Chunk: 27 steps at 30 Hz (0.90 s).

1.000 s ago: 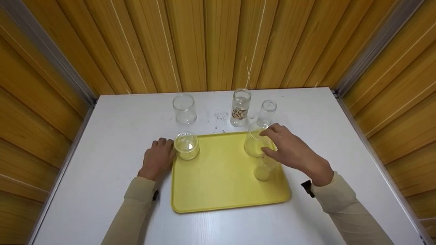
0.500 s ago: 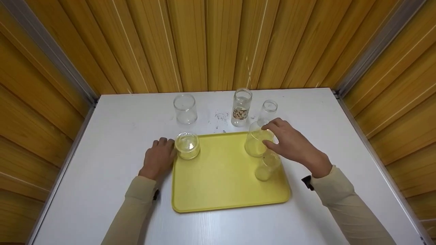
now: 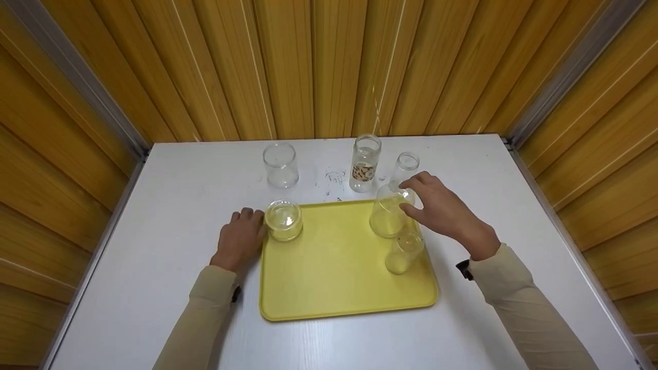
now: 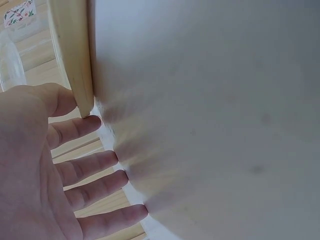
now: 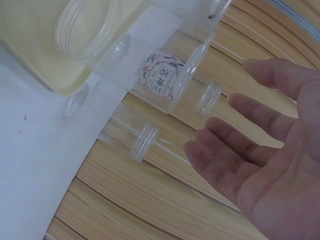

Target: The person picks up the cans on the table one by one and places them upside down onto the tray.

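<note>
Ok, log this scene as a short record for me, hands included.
Tray: yellow, on the white table
On tray: squat jar far left, wide jar far right, narrow jar right, nearer
Behind tray: broad jar left, labelled jar middle, slim jar right
Left hand: fingers touching table, by tray's left edge
Right hand: near wide jar, gripping nothing

Over the yellow tray, my head camera looks forward and down — from farthest off. My wrist cameras look close-up past my left hand and right hand at the tray's opposite sides; all three share its rim.
</note>
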Each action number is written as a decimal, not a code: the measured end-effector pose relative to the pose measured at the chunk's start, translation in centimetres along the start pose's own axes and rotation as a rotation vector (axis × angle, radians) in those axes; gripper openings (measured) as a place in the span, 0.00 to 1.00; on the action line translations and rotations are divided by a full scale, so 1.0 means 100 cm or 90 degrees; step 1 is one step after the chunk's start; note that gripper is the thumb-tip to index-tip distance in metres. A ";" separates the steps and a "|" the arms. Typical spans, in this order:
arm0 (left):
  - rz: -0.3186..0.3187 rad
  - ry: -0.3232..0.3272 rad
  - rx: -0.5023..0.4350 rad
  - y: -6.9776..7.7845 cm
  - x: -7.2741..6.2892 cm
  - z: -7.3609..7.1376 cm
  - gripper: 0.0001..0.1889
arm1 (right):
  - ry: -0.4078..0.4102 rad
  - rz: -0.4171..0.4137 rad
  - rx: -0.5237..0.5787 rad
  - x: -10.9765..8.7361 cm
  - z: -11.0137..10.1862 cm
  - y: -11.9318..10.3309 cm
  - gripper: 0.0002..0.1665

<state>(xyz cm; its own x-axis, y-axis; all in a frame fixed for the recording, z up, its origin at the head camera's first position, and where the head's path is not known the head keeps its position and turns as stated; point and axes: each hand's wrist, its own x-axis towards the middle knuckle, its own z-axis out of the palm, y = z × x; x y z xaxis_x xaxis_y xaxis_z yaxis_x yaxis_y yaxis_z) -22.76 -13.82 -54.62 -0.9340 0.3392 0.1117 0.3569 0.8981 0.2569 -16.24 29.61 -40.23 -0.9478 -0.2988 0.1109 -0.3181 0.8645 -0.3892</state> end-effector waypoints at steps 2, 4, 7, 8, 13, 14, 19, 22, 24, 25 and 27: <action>0.001 0.003 0.001 0.001 0.000 0.000 0.21 | 0.004 -0.005 -0.001 0.001 -0.001 0.002 0.24; 0.001 0.006 0.003 0.001 0.000 0.000 0.20 | 0.006 -0.007 0.000 0.002 -0.001 0.003 0.24; 0.000 0.008 0.007 0.001 0.001 0.000 0.20 | 0.008 -0.003 0.001 0.004 -0.001 0.005 0.24; 0.000 0.007 0.008 0.001 0.001 0.000 0.20 | 0.007 0.001 0.003 0.005 -0.002 0.006 0.25; -0.003 0.003 0.008 0.000 0.001 0.000 0.20 | 0.006 0.008 0.005 0.009 -0.002 0.008 0.25; -0.003 0.001 0.008 0.001 0.001 0.000 0.20 | 0.007 0.008 0.005 0.010 -0.002 0.009 0.25; -0.010 -0.002 0.003 0.001 0.001 -0.001 0.21 | 0.014 0.009 0.011 0.013 0.000 0.014 0.25; -0.016 -0.009 0.001 0.002 0.001 -0.001 0.22 | 0.016 0.013 0.014 0.016 0.001 0.016 0.25; -0.019 -0.013 0.003 0.002 0.001 -0.001 0.22 | 0.017 0.018 0.018 0.017 0.001 0.018 0.25; -0.021 -0.016 0.004 0.002 0.001 -0.001 0.23 | 0.018 0.021 0.019 0.018 0.002 0.019 0.25; -0.021 -0.018 0.006 0.002 0.001 -0.001 0.23 | 0.015 0.028 0.023 0.020 0.002 0.021 0.25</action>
<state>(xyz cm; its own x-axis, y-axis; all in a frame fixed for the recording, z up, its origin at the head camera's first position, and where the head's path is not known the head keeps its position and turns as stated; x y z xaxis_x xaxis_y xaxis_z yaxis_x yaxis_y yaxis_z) -22.77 -13.67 -54.42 -0.9452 0.3173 0.0768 0.3263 0.9112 0.2513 -18.80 30.71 -41.01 -0.9614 -0.2504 0.1139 -0.2749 0.8613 -0.4273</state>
